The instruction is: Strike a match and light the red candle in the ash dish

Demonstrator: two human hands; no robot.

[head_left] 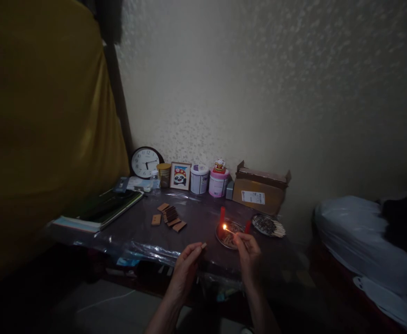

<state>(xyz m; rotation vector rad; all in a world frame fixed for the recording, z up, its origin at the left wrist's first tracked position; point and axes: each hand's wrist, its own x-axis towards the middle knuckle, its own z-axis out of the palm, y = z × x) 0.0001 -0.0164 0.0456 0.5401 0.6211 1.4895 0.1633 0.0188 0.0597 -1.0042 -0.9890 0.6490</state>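
My right hand [248,253] pinches a lit match [230,230], its flame burning at the left end. Just behind the flame stands a red candle [222,214], beside a round metal plate [217,239] with dark bits in it. A second red candle [248,226] shows at the plate's right side, partly hidden. My left hand [188,264] is closed on a small flat tan piece [203,245], mostly covered by the fingers. Several flat brown pieces [172,218] lie loosely on the table farther left.
A second plate [257,228] holds many matches [278,228] at the right. A cardboard box [273,192], tins [199,180], a framed panda picture [180,176] and a clock [144,162] line the wall. A large book [109,211] lies left on the plastic-covered table [133,232].
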